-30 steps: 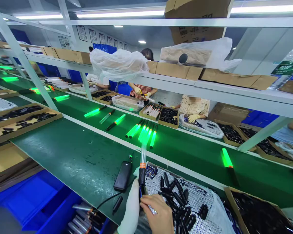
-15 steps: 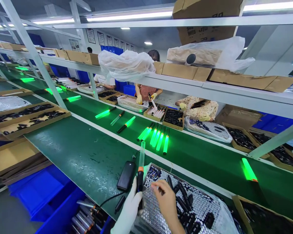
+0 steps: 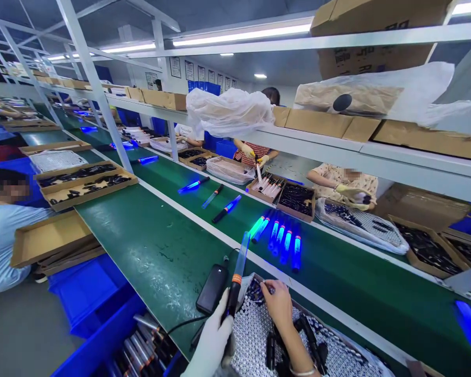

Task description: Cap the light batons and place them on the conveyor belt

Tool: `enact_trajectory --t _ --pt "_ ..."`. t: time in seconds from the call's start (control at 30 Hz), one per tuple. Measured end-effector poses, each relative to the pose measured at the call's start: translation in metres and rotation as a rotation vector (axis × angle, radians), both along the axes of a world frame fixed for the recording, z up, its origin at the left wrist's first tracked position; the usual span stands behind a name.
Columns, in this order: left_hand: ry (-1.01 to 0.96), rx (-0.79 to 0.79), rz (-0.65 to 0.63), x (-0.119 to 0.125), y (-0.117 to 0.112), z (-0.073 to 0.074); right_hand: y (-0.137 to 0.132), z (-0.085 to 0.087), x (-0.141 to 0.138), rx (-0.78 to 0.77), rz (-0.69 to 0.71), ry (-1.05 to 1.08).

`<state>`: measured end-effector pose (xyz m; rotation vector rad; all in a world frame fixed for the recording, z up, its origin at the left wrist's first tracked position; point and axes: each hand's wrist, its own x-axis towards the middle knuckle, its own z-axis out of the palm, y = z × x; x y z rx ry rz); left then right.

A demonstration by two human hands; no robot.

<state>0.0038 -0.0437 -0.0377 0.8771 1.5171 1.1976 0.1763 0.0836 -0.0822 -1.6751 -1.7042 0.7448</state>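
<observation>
My left hand (image 3: pixel 215 335), in a white glove, is closed around the black handle of a light stick (image 3: pixel 240 264). The stick points up and away, with an orange ring and a clear, unlit tube. My bare right hand (image 3: pixel 279 306) reaches over a tray of upright silver-ended batteries (image 3: pixel 249 335). Its fingertips are drawn together at a small heap of dark blue batteries (image 3: pixel 255 290) in the tray's far left corner. Whatever they pinch is hidden. Black handle parts (image 3: pixel 312 340) lie on the batteries, partly behind my right forearm.
A black power bank (image 3: pixel 212 288) with a cable lies left of the stick. Beyond, blue-lit light sticks (image 3: pixel 286 243) lie on the green belt (image 3: pixel 172 201). Below left, a blue bin (image 3: pixel 102 335) holds more sticks. Co-workers sit across the belt and at left.
My right hand has moved forward to the dark blue batteries in the tray's corner. Most lit sticks have turned from green to blue. The view has swung left.
</observation>
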Motion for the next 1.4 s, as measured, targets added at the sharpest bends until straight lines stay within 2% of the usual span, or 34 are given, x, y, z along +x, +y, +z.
enact_trajectory --t 0.1,0.17,0.3,0.37,0.47,0.57,0.67,0.77,0.83,0.9,0.97,1.1,1.23,1.4 --pt "0.054 0.039 -0.016 0.000 0.010 -0.001 -0.022 0.008 -0.005 -0.053 0.050 0.183" --pt "0.083 0.086 -0.050 0.004 0.015 -0.003 -0.042 0.015 -0.012 -0.098 0.059 0.378" --pt "0.127 0.158 -0.076 0.015 0.020 -0.006 -0.079 0.038 -0.027 -0.171 0.019 0.770" --pt "0.099 0.181 -0.074 0.019 0.020 -0.004 -0.090 0.050 -0.032 -0.155 0.002 0.775" --pt "0.009 0.226 -0.068 0.022 0.017 0.003 -0.098 0.062 -0.037 -0.089 -0.001 0.668" --pt "-0.061 0.269 -0.061 0.025 0.014 0.009 -0.102 0.061 -0.044 -0.002 -0.027 0.572" --pt "-0.088 0.251 -0.074 0.025 0.013 0.010 -0.104 0.050 -0.053 -0.009 -0.055 0.644" --pt "-0.077 0.191 -0.050 0.021 0.014 0.007 -0.092 0.037 -0.047 -0.028 -0.063 0.669" --pt "-0.098 0.131 0.009 0.016 0.014 0.004 -0.072 0.030 -0.031 -0.032 -0.073 0.472" --pt "-0.166 0.076 0.074 0.010 0.013 0.001 -0.044 0.024 -0.011 -0.052 -0.075 0.178" --pt "-0.256 0.039 0.103 0.006 0.012 -0.003 -0.015 0.020 0.005 -0.077 -0.042 0.001" --pt "-0.402 0.012 0.072 0.005 0.007 -0.007 0.023 0.007 0.005 -0.130 0.034 -0.222" --pt "-0.479 -0.036 0.048 0.007 0.004 0.000 0.029 -0.002 -0.012 -0.142 0.035 -0.359" --pt "-0.464 -0.091 0.005 0.009 0.004 0.017 0.018 0.007 -0.009 -0.101 0.072 -0.238"
